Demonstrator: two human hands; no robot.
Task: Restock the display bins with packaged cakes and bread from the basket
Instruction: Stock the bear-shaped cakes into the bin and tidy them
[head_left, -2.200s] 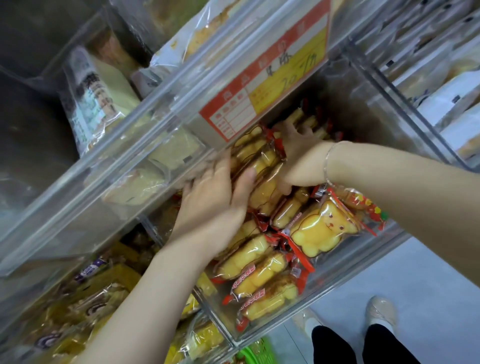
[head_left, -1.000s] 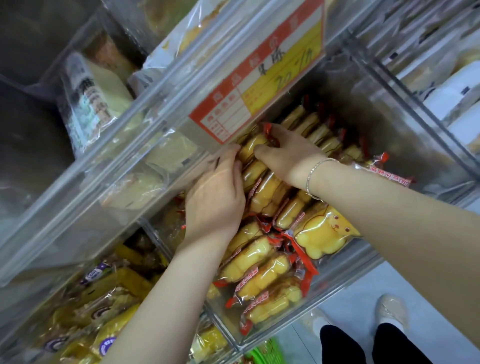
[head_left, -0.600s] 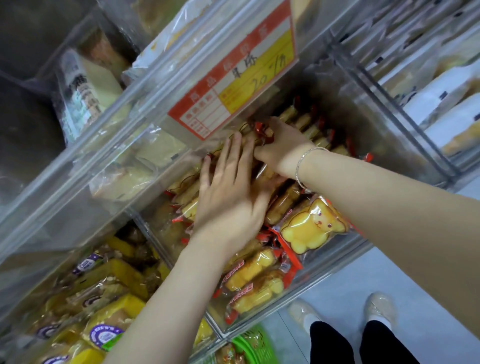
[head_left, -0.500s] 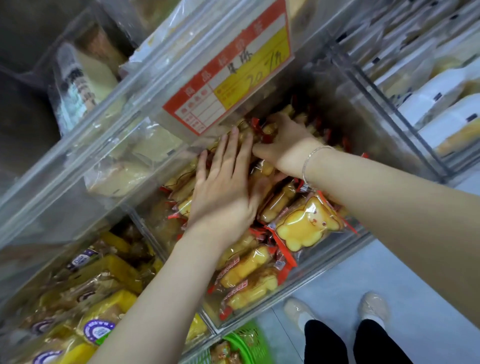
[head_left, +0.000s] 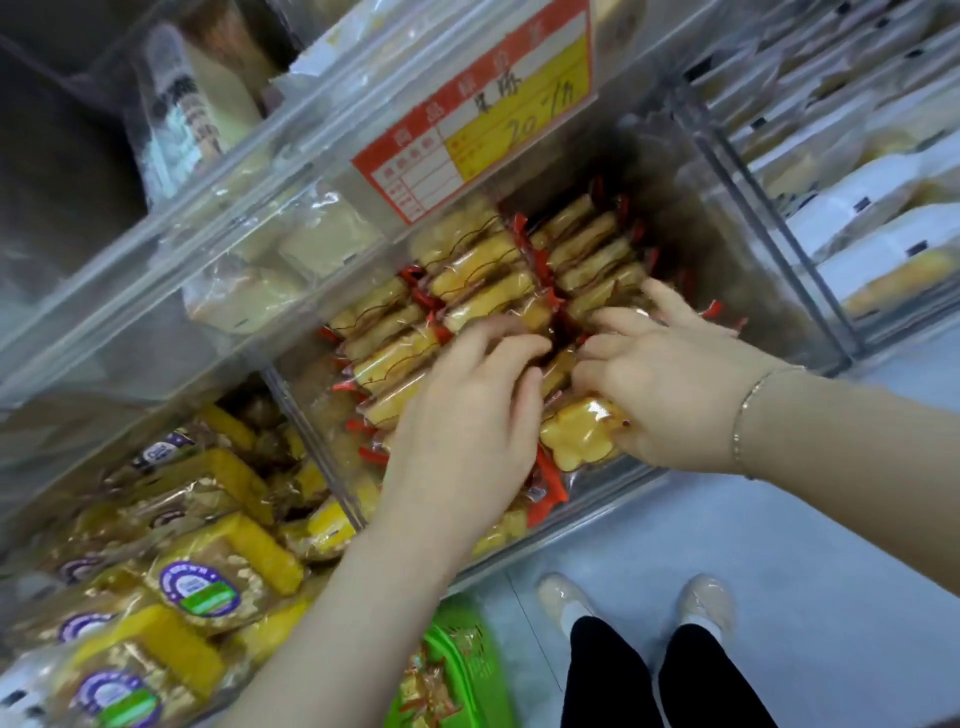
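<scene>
Change: both hands sit lower in the clear bin (head_left: 769, 291) than half a second ago, nearer its front wall; the left hand (head_left: 462, 431), flat on the packs then, now curls its fingers.
Left hand: centre of frame, fingers bent over the left row of cake packs (head_left: 415, 348), pressing rather than lifting, it seems.
Right hand: right hand (head_left: 660, 389), centre right, fingers hooked into the gap between rows, thumb on a bear-shaped cake pack (head_left: 571, 441) at the bin's front; whether it grips one is unclear.
Cakes: two rows stand on edge, each pack's long axis running lower left to upper right, red crimped ends meeting at the middle.
Handling: probably light, soft sponge in slick film; it would crush easily, so hold by the broad sides or crimped ends.
Price tag: red and yellow price tag (head_left: 483, 109), upper centre.
Basket: green basket (head_left: 457, 670), bottom centre, on the floor.
</scene>
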